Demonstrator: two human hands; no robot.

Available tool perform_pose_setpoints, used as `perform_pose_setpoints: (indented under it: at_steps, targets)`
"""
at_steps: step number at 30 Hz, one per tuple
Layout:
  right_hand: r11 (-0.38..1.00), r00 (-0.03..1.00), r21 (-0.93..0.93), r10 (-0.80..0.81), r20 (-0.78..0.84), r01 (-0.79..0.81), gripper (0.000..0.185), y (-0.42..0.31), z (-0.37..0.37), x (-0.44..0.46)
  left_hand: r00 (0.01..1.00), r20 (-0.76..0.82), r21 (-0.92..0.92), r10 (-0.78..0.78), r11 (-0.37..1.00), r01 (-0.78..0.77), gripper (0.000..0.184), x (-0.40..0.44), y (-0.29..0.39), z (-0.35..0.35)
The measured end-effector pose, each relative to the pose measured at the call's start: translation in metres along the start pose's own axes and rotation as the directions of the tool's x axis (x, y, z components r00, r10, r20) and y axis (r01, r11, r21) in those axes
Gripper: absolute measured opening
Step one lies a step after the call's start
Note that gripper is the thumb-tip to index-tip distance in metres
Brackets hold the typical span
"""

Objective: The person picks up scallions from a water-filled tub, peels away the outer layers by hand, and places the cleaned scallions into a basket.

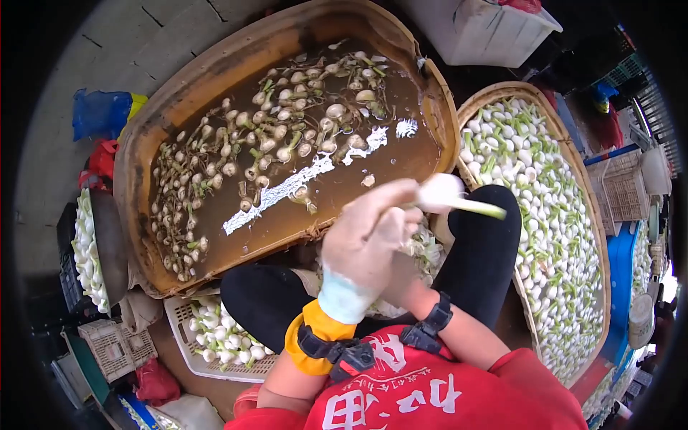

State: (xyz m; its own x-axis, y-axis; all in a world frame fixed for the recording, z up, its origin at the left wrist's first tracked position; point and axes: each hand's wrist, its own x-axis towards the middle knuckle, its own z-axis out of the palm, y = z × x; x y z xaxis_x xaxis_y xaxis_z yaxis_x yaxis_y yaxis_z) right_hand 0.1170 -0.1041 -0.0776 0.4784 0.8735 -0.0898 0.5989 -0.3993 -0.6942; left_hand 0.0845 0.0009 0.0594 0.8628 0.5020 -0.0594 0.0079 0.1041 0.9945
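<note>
My left hand (362, 247), in a pale glove with a yellow cuff, is raised above my lap with its fingers closed. At its fingertips is a peeled white onion-like bulb (438, 192), blurred by motion, its green stem pointing right. My right hand (403, 278) is mostly behind the left one. Its fingers are hidden, so I cannot tell what it holds. Beyond the hands, a brown tub (287, 266) holds murky water and many unpeeled bulbs (279, 132) with roots. White trimmed bulbs (423, 251) show partly between my legs.
To the right, a long basket (600, 269) is full of white bulbs with green stems. A white crate (188, 351) of similar bulbs sits at lower left. A white bin (494, 32) stands at the back. More crates (620, 183) line the far right.
</note>
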Motion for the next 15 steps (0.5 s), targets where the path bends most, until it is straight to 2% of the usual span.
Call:
perform_pose_setpoints:
  at_steps: [1,3,4,5,6,8,10,12,13,14,15]
  targets:
    - [1.0,0.999,0.006,0.028,0.023,-0.028,0.024,0.005,0.006,0.0,1.0,0.001,0.001,0.005,1.0,-0.005,0.039,0.006,0.0,-0.003]
    - [0.999,0.998,0.019,0.049,0.028,-0.05,0.024,0.015,0.003,0.002,0.956,0.202,-0.002,-0.212,0.976,0.217,0.04,0.014,-0.007,-0.021]
    - [0.997,0.997,0.036,0.072,0.038,-0.073,0.025,0.021,0.002,0.004,0.912,0.309,0.137,-0.269,0.962,0.237,0.033,0.017,-0.014,-0.041]
    - [0.995,0.996,0.047,0.084,0.035,-0.086,0.025,0.03,0.001,0.005,0.878,0.443,0.353,-0.181,0.936,0.015,0.032,0.019,-0.027,-0.063]
    - [0.998,0.997,0.046,0.03,0.075,-0.033,0.025,0.042,-0.001,0.003,0.802,0.584,0.503,-0.13,0.832,-0.232,0.031,0.023,-0.039,-0.084]
    - [0.996,0.983,0.051,-0.081,0.167,0.073,0.029,0.06,-0.001,0.001,0.841,0.54,0.638,-0.011,0.658,-0.401,0.025,0.044,-0.05,-0.123]
    - [0.999,0.972,0.022,-0.037,0.234,0.033,0.028,0.052,-0.006,0.008,0.967,0.253,0.777,-0.022,0.6,-0.19,0.017,0.069,-0.071,-0.166]
    - [0.988,0.974,0.128,-0.11,0.198,0.086,0.024,0.049,-0.002,0.01,0.933,0.156,0.931,-0.325,0.363,-0.029,0.033,0.112,-0.097,-0.199]
    - [0.982,0.985,0.172,-0.108,0.137,0.084,0.02,0.042,-0.004,0.01,0.93,0.157,0.93,-0.331,0.367,-0.026,0.033,0.122,-0.121,-0.203]
    - [0.983,0.986,0.169,-0.097,0.139,0.072,0.02,0.037,-0.007,0.013,0.901,0.244,0.97,-0.358,0.09,-0.226,0.044,0.132,-0.148,-0.204]
    - [0.987,0.98,0.146,-0.1,0.171,0.075,0.018,0.033,-0.011,0.016,0.857,0.319,0.889,-0.405,-0.185,-0.418,0.055,0.142,-0.165,-0.201]
